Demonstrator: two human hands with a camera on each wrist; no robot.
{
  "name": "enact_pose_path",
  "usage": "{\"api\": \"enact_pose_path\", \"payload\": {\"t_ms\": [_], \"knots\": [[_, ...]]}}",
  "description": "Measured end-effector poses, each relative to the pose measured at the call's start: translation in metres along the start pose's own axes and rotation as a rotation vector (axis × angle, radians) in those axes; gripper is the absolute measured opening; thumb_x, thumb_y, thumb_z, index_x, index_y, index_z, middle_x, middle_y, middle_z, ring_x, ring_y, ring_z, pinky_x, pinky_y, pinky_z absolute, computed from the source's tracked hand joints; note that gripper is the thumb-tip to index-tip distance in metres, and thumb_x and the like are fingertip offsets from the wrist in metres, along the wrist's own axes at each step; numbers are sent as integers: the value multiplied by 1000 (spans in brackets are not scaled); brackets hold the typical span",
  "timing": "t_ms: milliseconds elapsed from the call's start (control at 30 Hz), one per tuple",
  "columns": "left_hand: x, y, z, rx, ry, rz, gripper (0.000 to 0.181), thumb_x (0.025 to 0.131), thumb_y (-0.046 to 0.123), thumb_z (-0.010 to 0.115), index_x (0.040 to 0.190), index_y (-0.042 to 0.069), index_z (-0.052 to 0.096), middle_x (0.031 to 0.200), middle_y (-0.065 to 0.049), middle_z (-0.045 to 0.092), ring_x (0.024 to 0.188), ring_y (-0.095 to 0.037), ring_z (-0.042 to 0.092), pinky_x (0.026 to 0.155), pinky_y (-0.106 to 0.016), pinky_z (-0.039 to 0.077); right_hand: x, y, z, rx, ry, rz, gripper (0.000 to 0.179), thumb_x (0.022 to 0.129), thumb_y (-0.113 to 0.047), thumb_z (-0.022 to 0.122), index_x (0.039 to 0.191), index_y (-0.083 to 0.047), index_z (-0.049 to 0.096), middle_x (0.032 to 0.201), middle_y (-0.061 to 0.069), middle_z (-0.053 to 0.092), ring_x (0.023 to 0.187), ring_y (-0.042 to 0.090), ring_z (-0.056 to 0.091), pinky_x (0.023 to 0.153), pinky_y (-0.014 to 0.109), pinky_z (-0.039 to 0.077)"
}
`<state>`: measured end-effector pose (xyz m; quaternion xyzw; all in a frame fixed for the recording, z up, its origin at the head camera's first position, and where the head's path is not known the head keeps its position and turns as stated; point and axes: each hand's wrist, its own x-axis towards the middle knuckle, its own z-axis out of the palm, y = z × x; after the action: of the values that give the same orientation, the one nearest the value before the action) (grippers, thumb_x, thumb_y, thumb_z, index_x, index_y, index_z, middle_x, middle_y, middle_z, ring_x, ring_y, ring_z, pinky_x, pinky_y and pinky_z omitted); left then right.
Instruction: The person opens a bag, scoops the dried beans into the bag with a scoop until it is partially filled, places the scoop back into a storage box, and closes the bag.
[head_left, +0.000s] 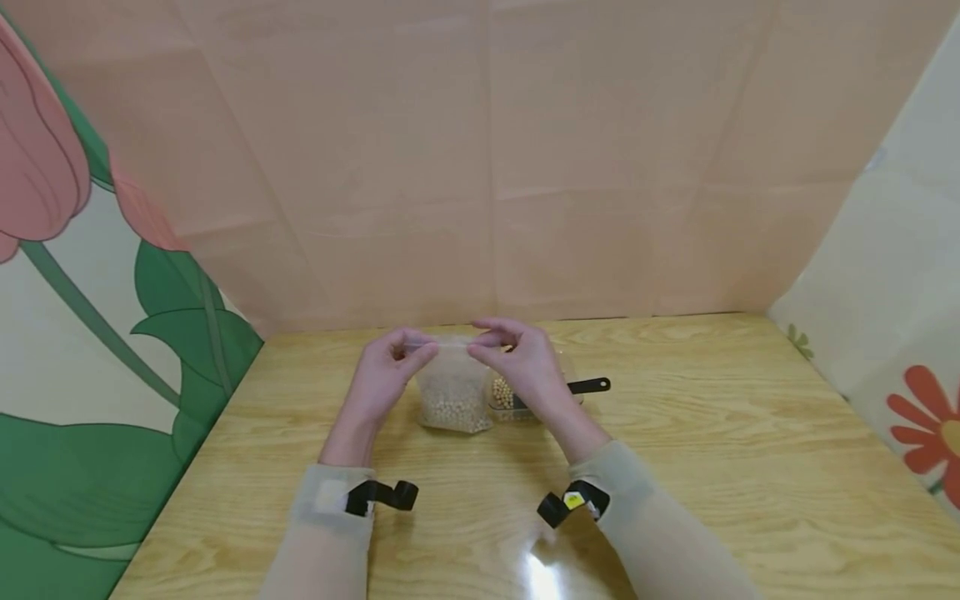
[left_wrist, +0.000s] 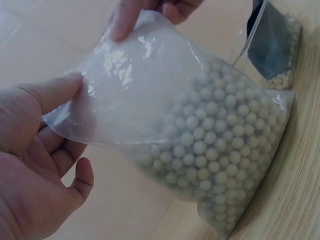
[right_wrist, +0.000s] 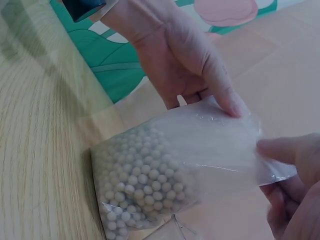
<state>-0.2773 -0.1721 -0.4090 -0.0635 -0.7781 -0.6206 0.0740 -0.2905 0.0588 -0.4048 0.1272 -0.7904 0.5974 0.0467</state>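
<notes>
A clear plastic bag (head_left: 453,387), its lower part filled with small pale round beads (left_wrist: 215,145), stands on the wooden table. My left hand (head_left: 382,371) pinches the bag's top edge at its left corner between thumb and fingers. At the right corner, my right hand (head_left: 521,358) pinches the same edge. The top edge is stretched flat between the two hands. In the right wrist view the bag (right_wrist: 145,175) rests with its bottom on the table, both thumbs pressing on its upper part. Whether the bag's mouth is sealed, I cannot tell.
Just right of the bag is a clear plastic container (head_left: 517,412) holding similar pale beads, partly behind my right hand. A black handle (head_left: 590,386) sticks out over its right side. The wooden table (head_left: 712,433) meets a pink backdrop (head_left: 480,208) at the back.
</notes>
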Motion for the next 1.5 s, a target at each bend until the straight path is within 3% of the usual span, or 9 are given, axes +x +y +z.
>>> {"api": "enact_pose_path", "payload": {"t_ms": [133,367,567,733,1100,1200,1433,1500], "knots": [[0,1,1,21,8,10,22,103,23,80,115,4,80,118,-8,75,104,-23,61,91,-39,48,2,-1,5,-21,-12,-1,42,95,-26,90,136,-22,79,107,-8,82,116,23,71,98,49,54],[-1,4,-1,48,-20,33,20,104,21,79,115,4,79,119,-9,75,107,-25,62,93,-42,50,5,-7,11,-10,-5,8,33,94,-20,90,126,-18,82,104,-5,81,94,21,75,78,37,58],[2,10,-11,199,-86,70,26,102,29,82,123,16,80,127,-1,76,120,-25,63,106,-51,47,6,-9,10,-16,-30,12,32,96,-21,89,127,-17,81,104,-5,82,93,20,74,80,37,58],[4,17,-13,308,-148,135,20,103,29,81,119,16,82,118,-2,79,115,-26,71,104,-55,53,8,-10,12,9,-81,-19,34,96,-21,89,128,-16,80,106,-3,82,103,21,75,90,41,61],[1,18,-7,401,-138,236,18,106,22,76,118,9,79,120,-7,77,119,-31,70,108,-57,52,11,-10,19,49,-95,-30,24,96,-14,88,119,-12,82,106,-1,82,105,20,75,93,42,61],[0,18,-6,390,-132,239,18,106,22,77,117,9,79,120,-6,77,120,-31,70,109,-58,51,11,-10,19,47,-95,-22,24,96,-15,88,120,-13,82,107,-2,82,105,20,75,94,43,60],[-1,18,-7,367,-114,164,20,107,26,76,119,11,78,120,-4,78,122,-29,70,109,-58,52,9,-11,10,-25,-70,-23,33,96,-21,89,129,-19,81,106,-4,82,107,20,74,93,44,58],[-1,18,-8,376,-116,175,19,106,24,76,119,10,78,120,-6,78,121,-30,70,109,-57,52,8,-11,7,-51,-60,-33,32,97,-20,88,128,-19,81,103,-5,82,106,20,73,90,42,57]]}}
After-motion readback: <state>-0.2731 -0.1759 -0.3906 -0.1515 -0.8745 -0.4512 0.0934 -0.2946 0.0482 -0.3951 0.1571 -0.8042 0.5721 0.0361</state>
